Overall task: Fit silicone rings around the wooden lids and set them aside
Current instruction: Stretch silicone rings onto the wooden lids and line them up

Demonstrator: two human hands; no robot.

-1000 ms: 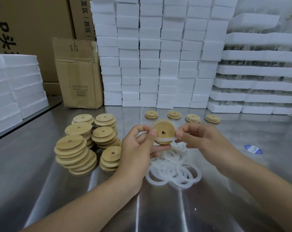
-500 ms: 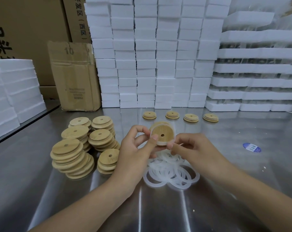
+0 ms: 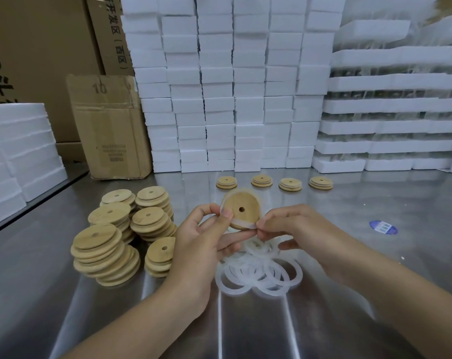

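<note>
One: Many things lie here. Which is the biggest, counting from the pile of rings (image 3: 258,278)?

Two: The steel worktop (image 3: 414,203) is under the pile and carries everything. Far behind the pile stands a wall of white foam blocks (image 3: 219,86), and behind it to the left a cardboard box (image 3: 111,130). I think these are only stock, kept out of the working place.

One: And the wood?

Two: Just left of the pile are the leaning stacks of bare lids (image 3: 98,239), on the side of the left hand (image 3: 201,244), so I judge that this hand fetches them. Behind the pile, between it and the foam, four ringed lids (image 3: 261,180) lie in a row, apart from each other. It seems finished pieces are set there so they do not mix with the bare ones.

One: What do the hands do?

Two: Both are just above the pile, so a fresh ring is a short reach. The left hand pinches the held lid (image 3: 239,216) at its left edge, with the flat face toward the person so the rim can be watched. The right hand (image 3: 297,229) pinches the silicone ring (image 3: 247,225) at the lower right edge of this lid.

One: Is the ring on?

Two: It goes around the upper rim. At the bottom it looks not fully seated, so I believe the fitting is in its last part.
</note>
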